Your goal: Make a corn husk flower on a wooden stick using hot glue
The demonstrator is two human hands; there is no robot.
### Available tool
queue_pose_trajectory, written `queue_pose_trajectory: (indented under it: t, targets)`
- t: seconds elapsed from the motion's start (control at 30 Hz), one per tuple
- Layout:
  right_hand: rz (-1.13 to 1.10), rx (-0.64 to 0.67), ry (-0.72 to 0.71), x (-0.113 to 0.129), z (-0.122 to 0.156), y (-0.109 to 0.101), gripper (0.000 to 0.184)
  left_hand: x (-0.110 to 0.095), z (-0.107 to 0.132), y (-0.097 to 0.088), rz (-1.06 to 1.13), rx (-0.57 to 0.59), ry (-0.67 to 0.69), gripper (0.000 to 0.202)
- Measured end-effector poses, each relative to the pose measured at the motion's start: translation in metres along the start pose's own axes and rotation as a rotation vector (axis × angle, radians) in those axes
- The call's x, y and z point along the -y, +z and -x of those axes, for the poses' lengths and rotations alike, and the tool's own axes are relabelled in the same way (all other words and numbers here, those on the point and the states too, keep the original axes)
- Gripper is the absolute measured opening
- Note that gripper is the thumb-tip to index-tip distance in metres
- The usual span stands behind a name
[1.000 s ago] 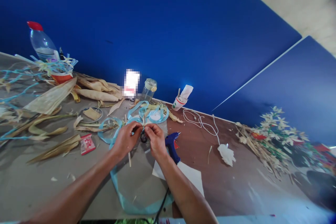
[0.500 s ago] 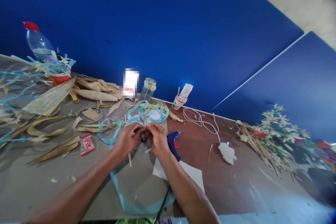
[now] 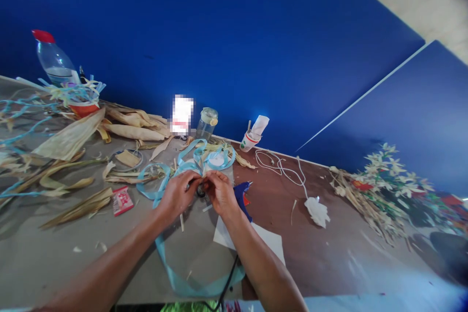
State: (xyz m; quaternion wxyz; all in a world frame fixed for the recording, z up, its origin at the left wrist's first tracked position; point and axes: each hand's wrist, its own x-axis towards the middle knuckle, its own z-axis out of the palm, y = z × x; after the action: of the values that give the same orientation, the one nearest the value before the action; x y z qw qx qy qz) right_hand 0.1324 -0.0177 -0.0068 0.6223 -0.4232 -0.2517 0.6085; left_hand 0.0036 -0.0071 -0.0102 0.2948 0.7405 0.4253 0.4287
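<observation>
My left hand (image 3: pixel 179 195) and my right hand (image 3: pixel 221 191) meet over the middle of the table, fingertips pinched together. Whatever they hold between them is too small and covered to make out. Light blue ribbon (image 3: pixel 199 289) loops behind my hands and runs down past my left wrist to the table's front edge. Just below the fingertips shows a small dark round thing (image 3: pixel 200 191). A blue hot glue gun (image 3: pixel 241 196) lies right beside my right hand, partly covered by my wrist. White paper (image 3: pixel 268 241) lies partly under my right forearm.
Dried corn husks (image 3: pixel 135 129) spread over the left side, near a red-capped bottle (image 3: pixel 54 61) and a red candy packet (image 3: pixel 122 201). Behind stand a lidded jar (image 3: pixel 207 124) and a paper cup (image 3: pixel 249 142). Rightward lie a white cable (image 3: pixel 280 168), crumpled tissue (image 3: pixel 317 212) and white flowers (image 3: pixel 387 170).
The fingers of my right hand have shifted slightly against the left fingertips. Both hands stay in nearly the same place, and the things on the table have not visibly moved.
</observation>
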Motion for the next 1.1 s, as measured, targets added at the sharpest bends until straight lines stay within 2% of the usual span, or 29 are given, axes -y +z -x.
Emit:
queue_pose_trajectory:
  t: [0.1,0.2,0.27,0.37,0.67,0.83,1.1]
  targets:
    - [0.013,-0.034,-0.026,-0.001,-0.003,-0.003,0.02,-0.002,-0.003,0.0,0.165,-0.009,-0.136,0.013]
    - [0.03,-0.034,-0.081,-0.001,-0.006,-0.006,0.02,-0.003,-0.006,-0.001,0.469,0.024,-0.29,0.015]
    - [0.041,-0.026,-0.105,0.0,-0.006,-0.007,0.02,-0.003,-0.007,-0.001,0.641,0.08,-0.349,0.02]
    - [0.05,-0.018,-0.122,0.001,-0.004,-0.006,0.02,0.0,-0.007,-0.001,0.782,0.141,-0.387,0.023]
    - [0.071,-0.004,-0.138,0.004,0.0,-0.003,0.02,0.001,-0.005,0.002,0.951,0.097,-0.439,0.025]
    - [0.066,0.01,-0.137,0.005,0.002,-0.001,0.02,0.002,-0.006,0.003,1.008,0.138,-0.452,0.024]
    - [0.048,0.01,-0.131,0.004,0.003,-0.001,0.02,-0.008,-0.007,-0.003,1.174,0.131,-0.52,0.042]
